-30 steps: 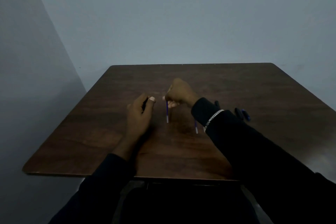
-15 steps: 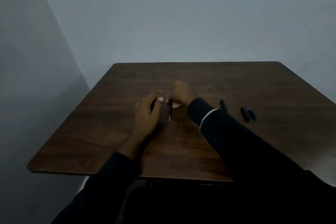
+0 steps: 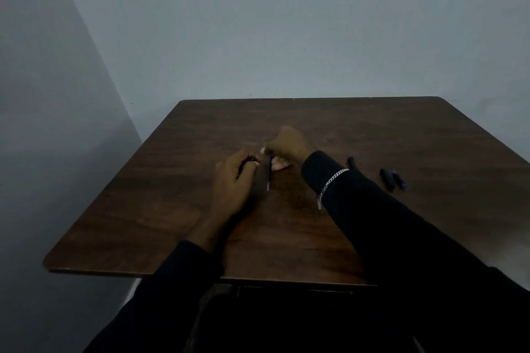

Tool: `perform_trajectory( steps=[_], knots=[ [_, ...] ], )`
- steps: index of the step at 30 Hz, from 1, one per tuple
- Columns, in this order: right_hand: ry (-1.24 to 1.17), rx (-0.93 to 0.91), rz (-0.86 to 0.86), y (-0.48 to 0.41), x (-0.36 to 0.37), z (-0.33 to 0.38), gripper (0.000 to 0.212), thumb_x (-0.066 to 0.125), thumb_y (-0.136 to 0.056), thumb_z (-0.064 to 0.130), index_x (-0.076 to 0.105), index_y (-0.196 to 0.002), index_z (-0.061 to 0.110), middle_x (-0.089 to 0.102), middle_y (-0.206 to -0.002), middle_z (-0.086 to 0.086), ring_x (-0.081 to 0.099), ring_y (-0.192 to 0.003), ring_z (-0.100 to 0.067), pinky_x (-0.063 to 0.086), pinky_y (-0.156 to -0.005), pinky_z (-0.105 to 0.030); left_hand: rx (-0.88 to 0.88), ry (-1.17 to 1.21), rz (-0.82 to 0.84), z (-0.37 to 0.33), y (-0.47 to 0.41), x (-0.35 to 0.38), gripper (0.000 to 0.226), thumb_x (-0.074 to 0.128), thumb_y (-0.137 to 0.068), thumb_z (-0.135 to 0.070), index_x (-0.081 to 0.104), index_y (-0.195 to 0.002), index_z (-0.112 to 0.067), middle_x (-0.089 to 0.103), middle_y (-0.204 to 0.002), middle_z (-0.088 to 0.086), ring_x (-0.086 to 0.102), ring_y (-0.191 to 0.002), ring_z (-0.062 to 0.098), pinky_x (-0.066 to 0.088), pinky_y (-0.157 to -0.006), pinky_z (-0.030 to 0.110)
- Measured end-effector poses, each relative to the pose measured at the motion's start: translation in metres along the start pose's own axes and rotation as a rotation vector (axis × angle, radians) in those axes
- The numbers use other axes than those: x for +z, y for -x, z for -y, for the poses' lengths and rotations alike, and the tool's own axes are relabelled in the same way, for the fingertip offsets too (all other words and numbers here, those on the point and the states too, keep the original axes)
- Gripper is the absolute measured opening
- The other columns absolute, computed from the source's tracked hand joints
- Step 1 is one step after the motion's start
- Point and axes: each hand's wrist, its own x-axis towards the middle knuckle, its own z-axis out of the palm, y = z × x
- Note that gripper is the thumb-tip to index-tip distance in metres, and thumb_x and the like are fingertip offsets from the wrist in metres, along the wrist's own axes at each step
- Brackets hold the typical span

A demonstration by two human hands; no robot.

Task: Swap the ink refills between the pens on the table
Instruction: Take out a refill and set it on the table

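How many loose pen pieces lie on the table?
3: one black piece beside the right sleeve; another black piece and a blue piece paired farther right. The sleeve may hide more.

barrel (image 3: 247, 162) in left hand (image 3: 232, 186) | refill (image 3: 268, 178) in right hand (image 3: 289, 146) — 3 parts (image 3: 387, 179) rightward

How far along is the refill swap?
Done: pens look dismantled; a black piece, a second black piece and a blue piece lie on the table. In hand: the right hand pinches a blue refill; the left hand grips a dark pen part. Left: inserting refills, reassembly.
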Motion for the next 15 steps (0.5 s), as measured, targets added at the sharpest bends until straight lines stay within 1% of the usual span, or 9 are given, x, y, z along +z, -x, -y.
perform_trajectory(
  steps=[1,2,3,4,6,8,11,15],
  knots=[
    [-0.015,0.002,0.000,0.002,-0.001,0.000,0.022,0.074,-0.093,0.012,0.068,-0.102,-0.007,0.071,-0.078,-0.019,0.070,-0.050,-0.021,0.064,-0.056,-0.032,-0.001,0.003,-0.006,0.000,0.000,0.000,0.026,0.052,-0.100,-0.006,0.069,-0.081,-0.007,0.064,-0.067,0.003,0.059,-0.063,0.015,0.043,-0.056,0.021],
    [-0.031,0.004,-0.001,0.005,-0.003,0.000,0.023,0.075,-0.093,0.012,0.065,-0.103,-0.006,0.070,-0.079,-0.019,0.070,-0.048,-0.020,0.061,-0.050,-0.029,-0.004,0.010,-0.014,0.001,0.000,-0.001,0.028,0.051,-0.098,-0.008,0.068,-0.076,-0.006,0.064,-0.066,0.005,0.059,-0.062,0.017,0.045,-0.058,0.029],
    [-0.047,0.000,-0.005,0.007,-0.005,0.000,0.024,0.075,-0.093,0.012,0.064,-0.104,-0.006,0.070,-0.080,-0.019,0.070,-0.049,-0.021,0.060,-0.049,-0.028,-0.008,0.020,-0.018,0.001,0.000,-0.001,0.029,0.050,-0.095,-0.010,0.066,-0.071,-0.007,0.064,-0.064,0.006,0.059,-0.061,0.018,0.046,-0.060,0.035],
    [-0.057,-0.013,-0.013,0.010,-0.009,0.000,0.025,0.074,-0.094,0.012,0.064,-0.106,-0.007,0.070,-0.080,-0.019,0.070,-0.051,-0.022,0.060,-0.048,-0.028,-0.011,0.026,-0.018,0.000,0.000,-0.001,0.031,0.049,-0.094,-0.012,0.064,-0.067,-0.009,0.064,-0.063,0.006,0.059,-0.060,0.018,0.046,-0.061,0.038],
    [-0.056,-0.054,-0.038,0.016,-0.020,0.002,0.026,0.073,-0.095,0.012,0.066,-0.106,-0.010,0.070,-0.076,-0.020,0.070,-0.051,-0.022,0.058,-0.045,-0.026,-0.012,0.031,-0.015,-0.001,0.001,-0.001,0.034,0.047,-0.092,-0.014,0.063,-0.063,-0.009,0.064,-0.061,0.006,0.059,-0.058,0.017,0.047,-0.062,0.039],
    [-0.049,-0.087,-0.065,0.022,-0.036,0.003,0.022,0.072,-0.095,0.012,0.067,-0.099,-0.009,0.070,-0.072,-0.019,0.068,-0.046,-0.019,0.055,-0.043,-0.024,0.001,0.030,-0.019,-0.002,0.001,0.000,0.034,0.046,-0.092,-0.014,0.063,-0.062,-0.007,0.064,-0.060,0.006,0.058,-0.058,0.017,0.046,-0.061,0.038],
    [-0.003,-0.114,-0.098,0.037,-0.063,0.003,0.019,0.074,-0.094,0.011,0.071,-0.088,-0.006,0.071,-0.068,-0.017,0.069,-0.045,-0.018,0.057,-0.045,-0.024,0.009,0.034,-0.003,-0.005,0.003,-0.001,0.033,0.046,-0.092,-0.014,0.066,-0.066,-0.007,0.065,-0.061,0.006,0.060,-0.059,0.017,0.046,-0.062,0.036],
    [0.111,-0.086,-0.147,0.055,-0.089,-0.012,0.016,0.076,-0.091,0.008,0.073,-0.083,-0.007,0.072,-0.063,-0.015,0.070,-0.044,-0.016,0.057,-0.044,-0.024,0.028,0.063,0.019,-0.008,0.004,0.001,0.032,0.047,-0.092,-0.013,0.069,-0.071,-0.005,0.067,-0.061,0.009,0.062,-0.060,0.021,0.046,-0.062,0.034]
  ],
)
